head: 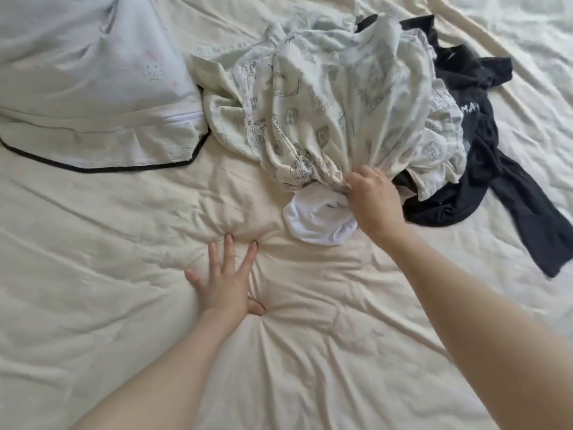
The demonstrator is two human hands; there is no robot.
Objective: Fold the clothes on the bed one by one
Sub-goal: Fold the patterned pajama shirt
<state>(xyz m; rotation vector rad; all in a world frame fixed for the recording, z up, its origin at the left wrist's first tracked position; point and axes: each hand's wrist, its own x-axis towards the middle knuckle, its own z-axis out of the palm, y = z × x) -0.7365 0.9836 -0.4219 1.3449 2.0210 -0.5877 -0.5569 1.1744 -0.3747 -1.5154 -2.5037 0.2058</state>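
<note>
A person's right hand bunches the near edge of a pale printed garment, fingers curled tight into the thin, crumpled fabric, on a bed covered with a cream quilted comforter. The garment, soft and heavily creased, carries a fine grey line-drawn pattern and rises in a loose mound at the middle of the far half of the bed. Just beneath the gripping hand a smooth white garment lies rolled into a rounded lump, touching the printed cloth. To the right, partly under the mound, a black long-sleeved top sprawls with one sleeve stretched toward the near right; white lettering shows on it but is too blurred to read. The left hand presses flat on the comforter, fingers spread and straight, holding nothing, the padding dimpling around it. At far left rests a pale blue pillow with a faint cartoon print, a white zip and black piping along its flange.
</note>
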